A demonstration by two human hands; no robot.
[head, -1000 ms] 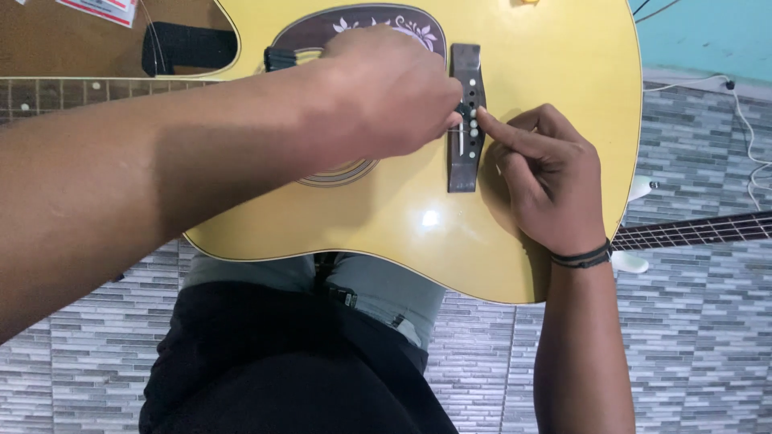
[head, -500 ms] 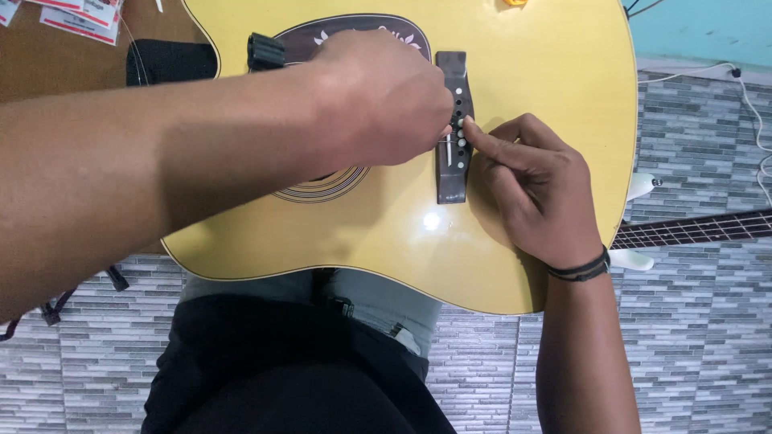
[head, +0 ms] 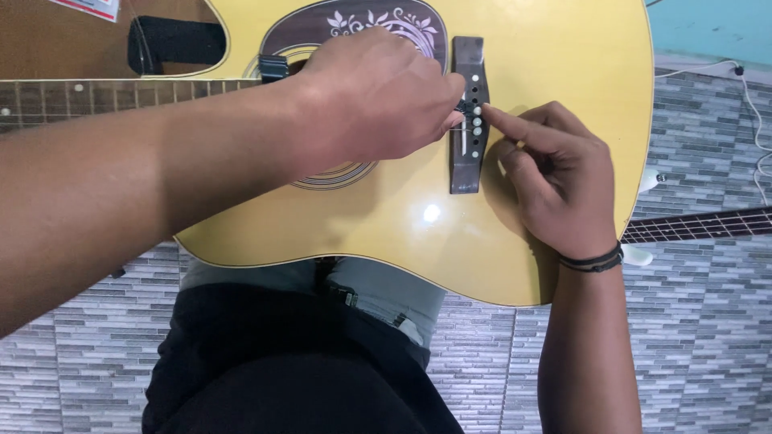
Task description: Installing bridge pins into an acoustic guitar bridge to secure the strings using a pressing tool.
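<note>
A yellow acoustic guitar (head: pixel 563 64) lies flat across my lap, its neck (head: pixel 96 96) running off to the left. My left hand (head: pixel 370 100) reaches over the sound hole, and its fingertips pinch a thin guitar string at the upper part of the dark bridge (head: pixel 466 173). From the lower right comes my right hand (head: pixel 555 185), with a black band on its wrist. Its index fingertip rests on one of the white bridge pins (head: pixel 477 131), the thumb close beneath and the other fingers curled. The two hands almost touch over the bridge.
The neck of a second guitar (head: pixel 700 225) sticks out to the right below the yellow body. A black box (head: pixel 177 40) sits on a brown surface at top left. A white cable (head: pixel 748 88) hangs at the right above the grey tiled floor (head: pixel 708 337).
The guitar has shifted a little in view. My right index finger has stretched out onto the bridge pins, while my left hand stays pinched at the bridge.
</note>
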